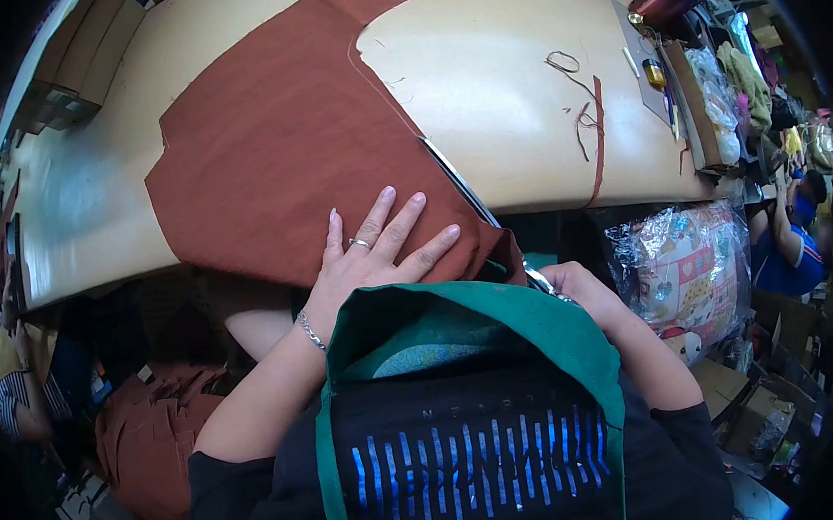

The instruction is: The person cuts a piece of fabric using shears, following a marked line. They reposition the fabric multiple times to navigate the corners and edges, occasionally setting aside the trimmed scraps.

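A large piece of reddish-brown fabric (pixel 278 126) lies across the table and hangs over its near edge. My left hand (pixel 373 248) rests flat on it near that edge, fingers spread. My right hand (pixel 583 289) is closed around the handles of a pair of scissors (pixel 464 187), partly hidden behind my green apron. The long blades lie along the fabric's right edge, pointing away from me, and a fold of fabric sits beside them near the pivot. A pale line runs near the curved edge farther up.
On the pale table (pixel 482 78) lie a narrow brown fabric strip (pixel 600 137) and thin cords. Cardboard boxes (pixel 81 61) stand at the left. A plastic-wrapped printed bundle (pixel 685 265) is at right, a brown fabric pile (pixel 158 443) lower left. Other people sit at both sides.
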Demonstrator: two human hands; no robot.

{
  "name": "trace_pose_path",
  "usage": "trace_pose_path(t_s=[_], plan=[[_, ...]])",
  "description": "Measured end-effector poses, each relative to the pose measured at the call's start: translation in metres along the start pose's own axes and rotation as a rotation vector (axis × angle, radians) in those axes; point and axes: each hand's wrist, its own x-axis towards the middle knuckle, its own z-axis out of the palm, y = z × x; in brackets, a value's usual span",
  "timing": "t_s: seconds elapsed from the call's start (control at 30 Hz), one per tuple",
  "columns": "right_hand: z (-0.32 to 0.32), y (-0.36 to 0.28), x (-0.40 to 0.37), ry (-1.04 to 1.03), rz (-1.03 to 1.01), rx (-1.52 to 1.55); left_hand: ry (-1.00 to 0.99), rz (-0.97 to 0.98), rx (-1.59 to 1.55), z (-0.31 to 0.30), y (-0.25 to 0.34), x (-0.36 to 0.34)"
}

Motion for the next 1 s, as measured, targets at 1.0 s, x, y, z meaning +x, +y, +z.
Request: trace_pose_path(t_s=[1.0], plan=[[0.010,-0.022,0.005,0.032,0.043,-0.053,0.039,0.120,-0.063,0.006,0.000,-0.007]])
